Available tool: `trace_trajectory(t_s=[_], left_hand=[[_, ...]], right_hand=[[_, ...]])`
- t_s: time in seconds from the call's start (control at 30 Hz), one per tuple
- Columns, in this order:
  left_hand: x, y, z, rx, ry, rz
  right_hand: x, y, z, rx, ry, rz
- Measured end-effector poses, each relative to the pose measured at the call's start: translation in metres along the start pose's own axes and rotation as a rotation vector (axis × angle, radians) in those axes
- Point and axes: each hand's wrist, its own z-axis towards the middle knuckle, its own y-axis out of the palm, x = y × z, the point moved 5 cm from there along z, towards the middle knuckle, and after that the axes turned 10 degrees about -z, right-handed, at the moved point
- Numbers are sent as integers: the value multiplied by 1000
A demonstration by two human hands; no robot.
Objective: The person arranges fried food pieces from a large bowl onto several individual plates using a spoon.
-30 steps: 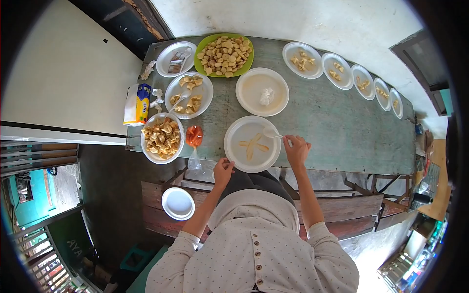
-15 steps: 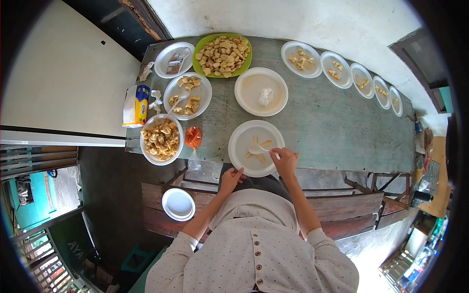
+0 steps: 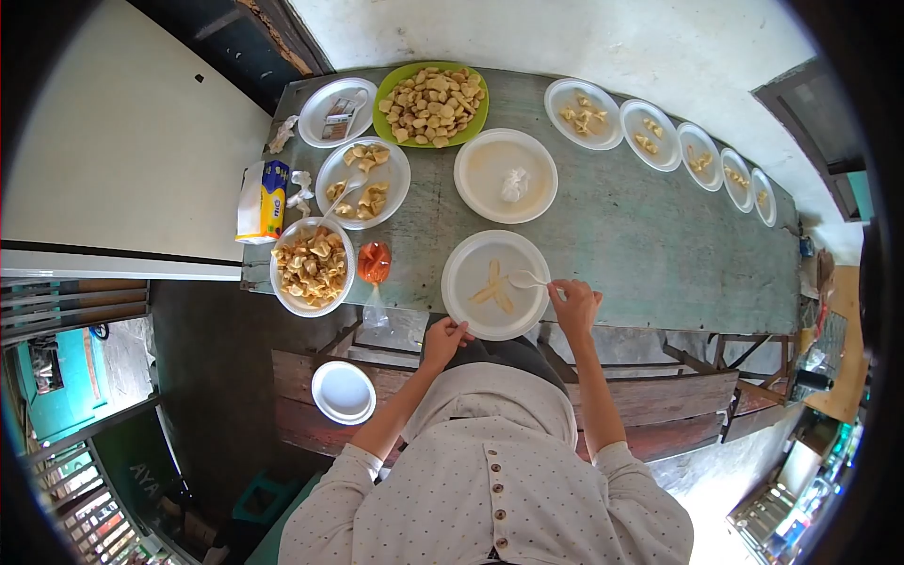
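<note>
A white plate (image 3: pixel 461 259) lies at the near edge of the table. On it, pale long strips of food (image 3: pixel 494 290) meet in a three-armed shape. My left hand (image 3: pixel 445 342) pinches the plate's lower left rim, thumb on top. Beyond the plate's right rim, my right hand (image 3: pixel 574 303) grips the handle of a white plastic spoon (image 3: pixel 525 279). The spoon's bowl hangs over the right half of the plate, just beside the strips. Directly behind is another white plate (image 3: pixel 478 193) with a crumpled white wad (image 3: pixel 514 185) on it.
A green plate (image 3: pixel 485 111) heaped with food pieces stands at the back. At left are white plates of folded food (image 3: pixel 311 268), a bag of red sauce (image 3: pixel 374 264) and a tissue pack (image 3: pixel 262 202). Several small plates (image 3: pixel 586 141) line the right back edge. An empty bowl (image 3: pixel 344 394) sits on the bench.
My right hand has drawn the spoon rightward, off the middle of the strips. The strips now lie in a three-armed shape. My left hand stays at the rim.
</note>
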Motion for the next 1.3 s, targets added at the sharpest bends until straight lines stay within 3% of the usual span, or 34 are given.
trace_trajectory(t_s=[0.27,0.43,0.53,0.63,0.7,0.73,0.8,0.83,0.9,1.0,1.23,1.3], left_hand=[[12,1,-3,9,-3,34],[11,-1,-7,50,-14,30],[6,-4,-12,84,-5,-37],[1,-4,-22,36,-83,-101],[-4,6,-28,-240,-165,24],[-6,0,-24,-241,-163,25],[-10,-19,-11,-151,-114,291],[-4,-23,-9,-151,-113,292],[24,-40,-1,147,56,299],[38,-46,16,261,197,263],[30,-38,37,60,270,240],[19,-37,22,130,91,23]], right_hand=[[-32,24,-18,-17,-170,70],[0,7,-8,99,-15,31],[11,-9,-3,23,147,71],[16,-5,-7,36,180,187],[15,1,-11,11,190,209],[14,4,-13,-14,201,229],[9,7,-16,44,162,228],[6,6,-16,99,120,228],[3,9,-15,83,121,218],[-1,12,-11,58,121,213],[-10,7,-4,-10,133,202],[-7,7,-4,-45,159,213]])
